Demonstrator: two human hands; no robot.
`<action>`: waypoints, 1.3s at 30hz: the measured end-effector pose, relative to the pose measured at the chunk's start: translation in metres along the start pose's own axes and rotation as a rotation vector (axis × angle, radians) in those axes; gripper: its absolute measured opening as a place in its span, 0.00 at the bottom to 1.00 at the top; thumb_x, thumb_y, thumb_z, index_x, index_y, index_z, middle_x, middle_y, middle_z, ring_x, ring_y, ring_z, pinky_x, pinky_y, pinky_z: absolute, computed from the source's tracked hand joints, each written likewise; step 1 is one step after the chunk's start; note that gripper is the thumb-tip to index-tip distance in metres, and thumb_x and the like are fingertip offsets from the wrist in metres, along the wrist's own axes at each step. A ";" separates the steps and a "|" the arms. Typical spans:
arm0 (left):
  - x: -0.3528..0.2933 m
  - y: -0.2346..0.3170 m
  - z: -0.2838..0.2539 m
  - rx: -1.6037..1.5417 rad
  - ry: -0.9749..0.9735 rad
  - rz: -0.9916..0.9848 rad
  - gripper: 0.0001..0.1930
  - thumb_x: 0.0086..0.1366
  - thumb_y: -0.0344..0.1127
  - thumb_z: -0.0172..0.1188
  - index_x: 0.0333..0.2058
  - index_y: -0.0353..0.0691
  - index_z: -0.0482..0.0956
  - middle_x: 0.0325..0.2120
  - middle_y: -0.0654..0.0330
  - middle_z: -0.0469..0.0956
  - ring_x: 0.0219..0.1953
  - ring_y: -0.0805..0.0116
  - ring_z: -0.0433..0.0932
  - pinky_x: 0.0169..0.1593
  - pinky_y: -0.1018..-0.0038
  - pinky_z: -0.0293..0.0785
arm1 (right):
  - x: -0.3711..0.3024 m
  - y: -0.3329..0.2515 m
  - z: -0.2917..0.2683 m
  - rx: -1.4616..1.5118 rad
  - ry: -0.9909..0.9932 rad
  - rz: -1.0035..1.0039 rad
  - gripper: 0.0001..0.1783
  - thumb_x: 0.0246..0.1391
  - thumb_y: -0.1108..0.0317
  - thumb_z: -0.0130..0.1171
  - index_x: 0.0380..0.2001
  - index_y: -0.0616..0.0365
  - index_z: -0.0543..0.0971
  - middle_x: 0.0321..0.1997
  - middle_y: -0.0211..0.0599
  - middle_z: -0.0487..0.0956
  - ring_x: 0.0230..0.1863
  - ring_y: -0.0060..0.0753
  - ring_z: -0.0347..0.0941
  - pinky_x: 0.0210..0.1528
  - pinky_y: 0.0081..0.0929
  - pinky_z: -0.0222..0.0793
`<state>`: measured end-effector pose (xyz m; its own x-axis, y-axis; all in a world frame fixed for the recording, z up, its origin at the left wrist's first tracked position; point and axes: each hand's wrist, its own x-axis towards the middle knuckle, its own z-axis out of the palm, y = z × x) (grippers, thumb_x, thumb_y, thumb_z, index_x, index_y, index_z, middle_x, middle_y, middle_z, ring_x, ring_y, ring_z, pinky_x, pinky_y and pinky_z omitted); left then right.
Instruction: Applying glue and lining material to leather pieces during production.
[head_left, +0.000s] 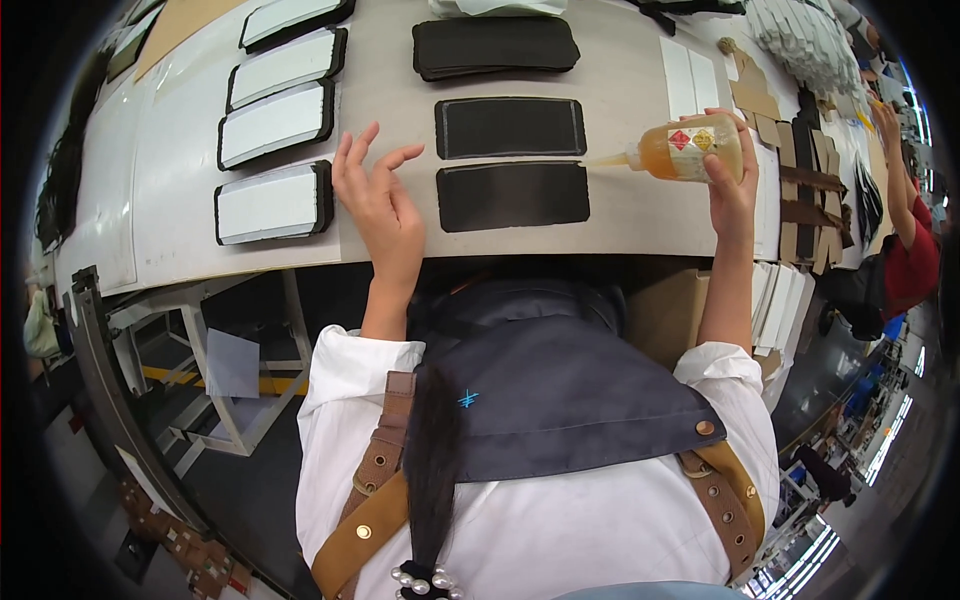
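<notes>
- Amber liquid fills the squeeze bottle (690, 148) that the right hand (732, 180) grips around its body, held sideways with the thin nozzle pointing toward the left hand.
- Left hand (378, 205) is open and holds nothing, fingers spread and slightly curled, hovering over the near edge of the grey table (620, 90).
- Between the two hands lies a dark rectangular panel (513, 196), flat on the table; the bottle's nozzle tip sits just above its upper right corner.
- Just beyond that one lies a second dark panel (510, 127) with a lighter stitched border, and farther still a stack of dark panels (495, 46).
- To the left of the left hand, a column of white panels with dark rims (272, 160) runs away from the person.
- Beyond the right hand, brown and black strips (800, 170) lie in a loose group, with white sheets (688, 75) beside them.
- Far off past the right hand, another person in a red top (915, 255) stands at the table.
</notes>
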<state>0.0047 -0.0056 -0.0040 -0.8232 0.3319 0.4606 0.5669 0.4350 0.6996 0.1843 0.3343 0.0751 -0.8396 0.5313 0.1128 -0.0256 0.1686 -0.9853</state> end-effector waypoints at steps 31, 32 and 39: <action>-0.001 -0.004 0.002 0.012 -0.002 0.040 0.20 0.64 0.16 0.46 0.43 0.41 0.85 0.65 0.56 0.71 0.74 0.48 0.54 0.73 0.55 0.53 | -0.124 0.006 0.025 0.093 0.354 0.016 0.44 0.55 0.49 0.70 0.65 0.66 0.65 0.60 0.57 0.77 0.64 0.49 0.75 0.69 0.44 0.70; -0.001 -0.005 0.002 0.024 -0.002 0.052 0.20 0.64 0.16 0.46 0.44 0.41 0.85 0.65 0.57 0.71 0.74 0.48 0.54 0.72 0.55 0.53 | -0.135 0.005 0.037 0.068 0.421 -0.053 0.41 0.56 0.54 0.71 0.65 0.64 0.65 0.59 0.56 0.77 0.64 0.48 0.75 0.69 0.44 0.70; -0.001 -0.003 0.000 0.029 0.003 0.067 0.20 0.64 0.16 0.46 0.44 0.41 0.85 0.65 0.58 0.71 0.74 0.48 0.54 0.73 0.55 0.53 | -0.166 0.016 0.069 -0.059 0.479 -0.231 0.38 0.58 0.59 0.73 0.62 0.62 0.63 0.59 0.53 0.75 0.64 0.51 0.74 0.69 0.48 0.68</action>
<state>0.0040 -0.0071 -0.0069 -0.7834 0.3590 0.5074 0.6214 0.4356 0.6512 0.2864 0.1914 0.0322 -0.4732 0.7921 0.3856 -0.1385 0.3653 -0.9205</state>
